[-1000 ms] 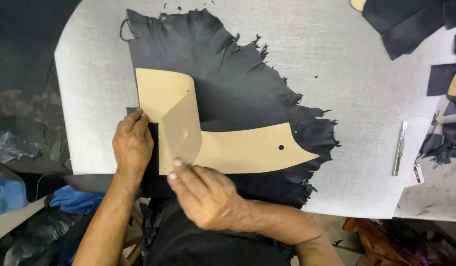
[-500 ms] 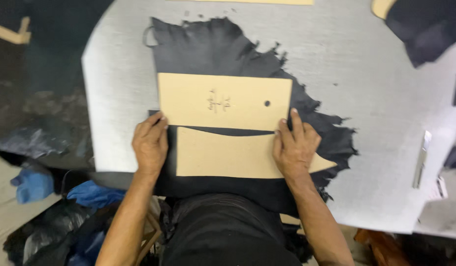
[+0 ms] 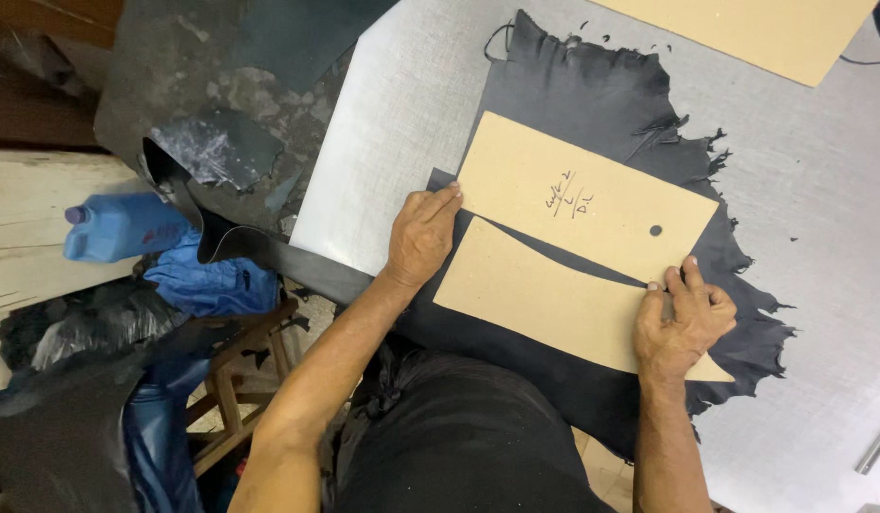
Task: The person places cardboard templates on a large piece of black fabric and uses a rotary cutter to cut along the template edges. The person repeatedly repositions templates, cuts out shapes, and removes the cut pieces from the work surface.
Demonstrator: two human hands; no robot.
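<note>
A ragged black leather hide (image 3: 592, 95) lies spread on the grey table (image 3: 820, 190). Two tan cardboard patterns rest on it: an upper rectangular pattern (image 3: 583, 199) with a small hole and handwriting, and a lower curved pattern (image 3: 545, 304) just below it. My left hand (image 3: 421, 237) lies flat with its fingertips on the left ends of both patterns. My right hand (image 3: 682, 318) presses with its fingers at the right end, where the two patterns meet. Neither hand grips anything.
A large tan board (image 3: 773, 33) lies at the table's far edge. A metal tool (image 3: 877, 446) sits near the right edge. Left of the table stand a blue jug (image 3: 122, 223), blue cloth (image 3: 207, 280), a wooden stool (image 3: 240, 380) and dark leather scraps (image 3: 60, 418).
One second ago the upper pattern was folded over under my hands; it now lies flat above the curved one, and my hands have spread to the patterns' two ends. The camera has shifted right.
</note>
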